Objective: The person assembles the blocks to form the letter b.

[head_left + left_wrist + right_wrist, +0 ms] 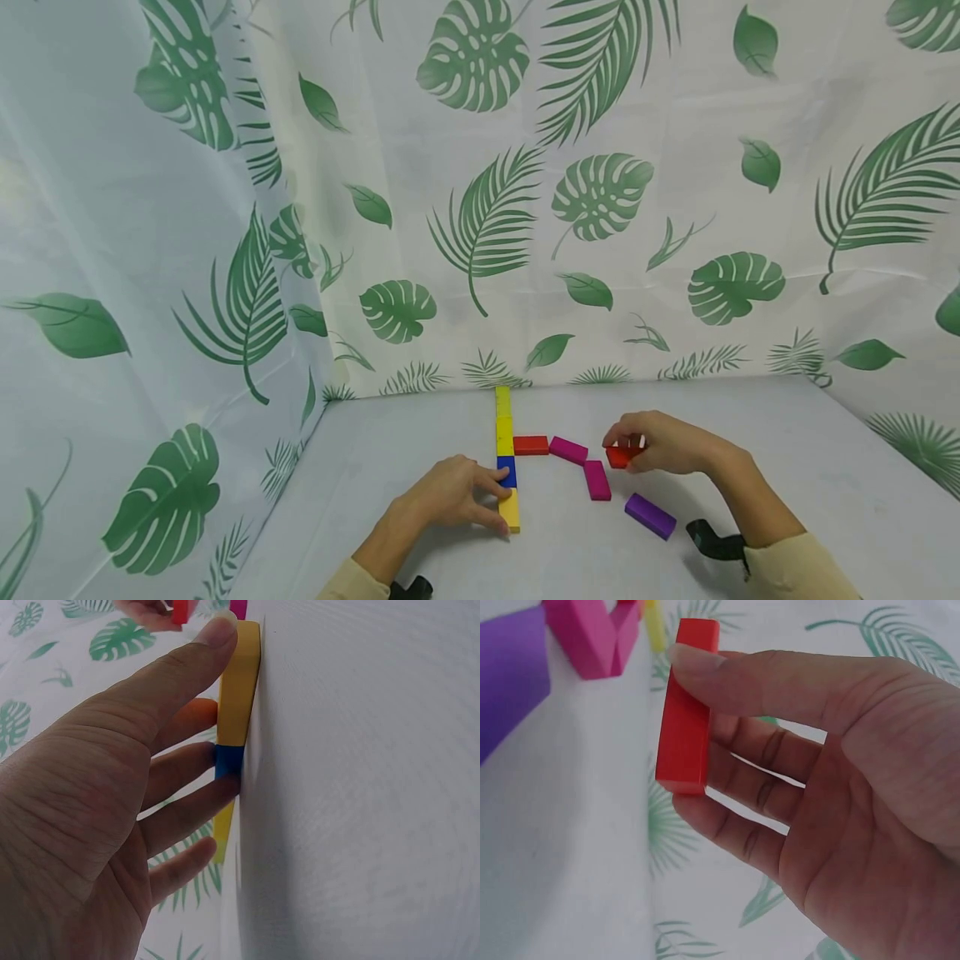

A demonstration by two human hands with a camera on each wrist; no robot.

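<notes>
My right hand (pixel 671 440) pinches a red block (pixel 686 712) between thumb and fingers, raised above the table. My left hand (pixel 453 492) rests along a straight row of blocks, its fingers fairly straight. Its thumb touches the near end of an orange-yellow block (pixel 240 682), and fingertips lie on the blue block (pixel 507 472) beyond it. Farther along the row stand bright yellow blocks (pixel 504 433). From these a second red block (pixel 531 446) branches right, followed by a magenta block (pixel 568 451) and another magenta block (pixel 597 481) turned toward me.
A purple block (pixel 650 517) lies at a slant on the white table (pixel 420 567), apart from the others and below the right hand. A leaf-patterned curtain (pixel 510 350) closes off the back and sides. Black wrist-mounted pieces (pixel 716 542) hang by both sleeves.
</notes>
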